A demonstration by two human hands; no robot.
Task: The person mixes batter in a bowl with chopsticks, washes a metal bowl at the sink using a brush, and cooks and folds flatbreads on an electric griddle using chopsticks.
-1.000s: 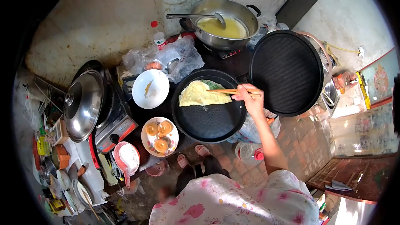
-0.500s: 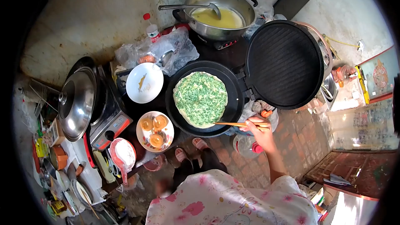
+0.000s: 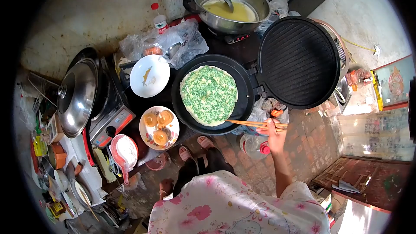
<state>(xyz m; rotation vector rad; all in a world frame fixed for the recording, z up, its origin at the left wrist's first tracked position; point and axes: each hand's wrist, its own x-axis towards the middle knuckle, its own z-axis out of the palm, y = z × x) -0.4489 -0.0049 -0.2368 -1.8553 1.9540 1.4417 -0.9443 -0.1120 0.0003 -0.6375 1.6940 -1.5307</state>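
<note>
While the right grip [image 3: 274, 134] pinches chopsticks [image 3: 245, 122], the green-flecked flatbread [image 3: 209, 95] lies left of it, just beside their tips.

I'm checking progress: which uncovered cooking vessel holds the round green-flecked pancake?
The black round pan with its ridged black lid hinged open; the deep silvery metal pot holds yellow liquid instead.

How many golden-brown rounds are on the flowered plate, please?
3 on the flowered plate: first round upper left, second round upper right, third round at the bottom.

Place: kitchen | Signs: hinged griddle [image 3: 243, 104], steel pot [image 3: 230, 26], stove [image 3: 119, 123]
</note>
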